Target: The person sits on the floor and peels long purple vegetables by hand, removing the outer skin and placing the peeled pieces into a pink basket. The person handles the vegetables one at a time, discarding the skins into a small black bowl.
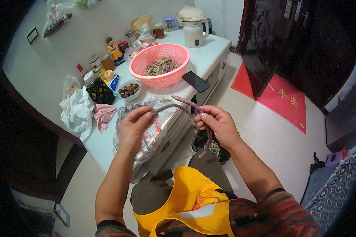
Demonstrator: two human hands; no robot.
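Note:
My right hand [218,124] pinches a long purple bean [209,139] between thumb and fingers. One end of this bean points up and left, and the other hangs down over my knee. My left hand [136,126], slightly blurred, holds the end of a second, darker long bean [173,105], which arches across to my right hand. A clear plastic bag [148,142] with red print lies under my left hand at the table edge; it seems to hold more long beans. Beyond it stands a pink plastic colander basket [160,81] with short bean pieces [163,66] inside.
The glass-topped table [99,151] also carries a bowl of chestnuts [130,90], a smartphone [195,81] at the edge, a white electric kettle [193,32], a figurine [115,51] and several jars. Below my right hand, a dark bin [197,142] holds bean scraps [215,148].

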